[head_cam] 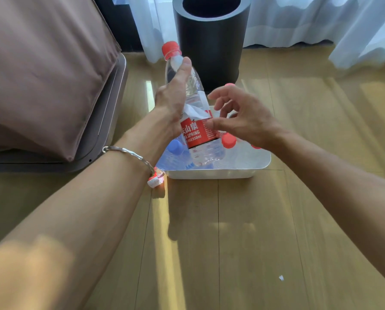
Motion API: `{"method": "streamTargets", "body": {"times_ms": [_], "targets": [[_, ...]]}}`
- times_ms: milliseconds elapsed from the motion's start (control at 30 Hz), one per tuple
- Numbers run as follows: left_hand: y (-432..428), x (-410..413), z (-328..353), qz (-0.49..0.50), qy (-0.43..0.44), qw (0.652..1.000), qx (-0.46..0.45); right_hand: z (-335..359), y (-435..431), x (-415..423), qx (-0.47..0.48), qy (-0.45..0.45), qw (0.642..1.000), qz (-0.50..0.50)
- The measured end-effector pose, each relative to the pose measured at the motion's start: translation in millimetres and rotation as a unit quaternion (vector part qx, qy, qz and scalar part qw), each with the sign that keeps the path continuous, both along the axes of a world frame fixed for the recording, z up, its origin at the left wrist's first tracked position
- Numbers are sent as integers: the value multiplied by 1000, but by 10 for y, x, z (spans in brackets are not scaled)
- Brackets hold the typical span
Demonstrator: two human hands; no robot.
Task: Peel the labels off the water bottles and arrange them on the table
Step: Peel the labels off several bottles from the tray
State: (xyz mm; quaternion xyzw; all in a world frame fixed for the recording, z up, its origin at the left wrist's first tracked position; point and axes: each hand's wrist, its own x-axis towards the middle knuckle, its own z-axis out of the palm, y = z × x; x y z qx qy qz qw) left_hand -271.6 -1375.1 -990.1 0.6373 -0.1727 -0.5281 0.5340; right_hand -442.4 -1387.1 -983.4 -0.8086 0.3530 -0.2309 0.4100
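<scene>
While the left hand point(173, 101) grips the water bottle point(195, 86) round its upper body, the bottle hangs above the white tray point(209, 174). Its long axis is near upright, with the red cap point(170, 48) leaning away from the person. The red label point(197, 133) sits below that grip, its upper edge already torn and ragged. The right hand point(243, 115) is just beside it and holds nothing: the fingers are loosely spread and the thumb tip is at the label's right edge. This is the nearer hand for the peel, which likely runs sideways round the bottle.

Other capped bottles point(229, 139) lie in the tray, which rests on a sunlit plank floor point(231, 242). A crumpled label scrap point(155, 179) lies by its near left corner. Behind stand a black cylinder point(211, 45) and white curtains point(299, 19), with a brown cushion point(41, 74) to the left.
</scene>
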Motion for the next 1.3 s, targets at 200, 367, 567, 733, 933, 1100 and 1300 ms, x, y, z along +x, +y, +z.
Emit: {"method": "streamTargets", "body": {"times_ms": [200, 367, 567, 733, 933, 1100, 1300], "targets": [[-20, 18, -37, -7, -14, 1000, -2, -76, 1, -36, -18, -11, 999, -29], [-58, 21, -16, 27, 42, 999, 10, -152, 80, 116, -170, -18, 982, -74], [-79, -17, 18, 50, 50, 997, 32, -154, 124, 177, -229, 8, 969, -87], [-140, 16, -19, 90, 43, 994, 34, -91, 160, 140, -223, 30, 974, -42], [-105, 42, -33, 123, 25, 991, 40, -40, 227, 190, -191, 40, 981, -7], [-79, 126, -95, 149, 36, 987, 42, -71, 267, 217, -163, 58, 985, 19], [-43, 193, -54, 125, 50, 990, 46, -162, 38, -27, -39, 53, 998, -3]]}}
